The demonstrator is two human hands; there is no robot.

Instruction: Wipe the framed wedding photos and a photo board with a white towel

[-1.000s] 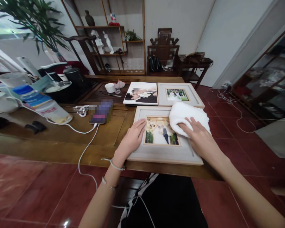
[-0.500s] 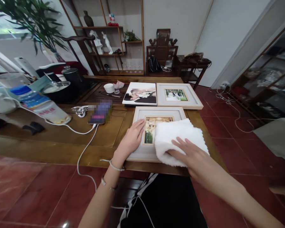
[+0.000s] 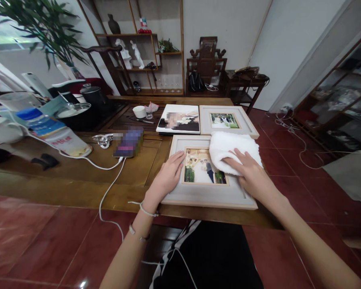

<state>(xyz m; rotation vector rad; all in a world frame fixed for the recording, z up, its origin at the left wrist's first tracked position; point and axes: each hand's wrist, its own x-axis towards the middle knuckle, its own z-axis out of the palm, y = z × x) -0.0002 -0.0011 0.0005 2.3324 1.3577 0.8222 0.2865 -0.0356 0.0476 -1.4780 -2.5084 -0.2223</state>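
A light wooden picture frame (image 3: 198,193) with a wedding photo lies flat at the near edge of the wooden table (image 3: 78,176). My left hand (image 3: 167,176) rests flat on the frame's left border, fingers stretched out. My right hand (image 3: 250,173) presses down on a folded white towel (image 3: 228,146) that covers the frame's upper right corner, fingers spread over the cloth.
Behind it lie a second framed photo (image 3: 227,119) and an unframed photo print (image 3: 179,119). A phone (image 3: 128,141) with a white cable (image 3: 108,192) sits left of the frame. Bottles, a kettle and a cup stand further left and back. Red tiled floor surrounds the table.
The right hand swept the towel down over the lower middle of the frame, then back up to its upper right corner. The left hand stayed put.
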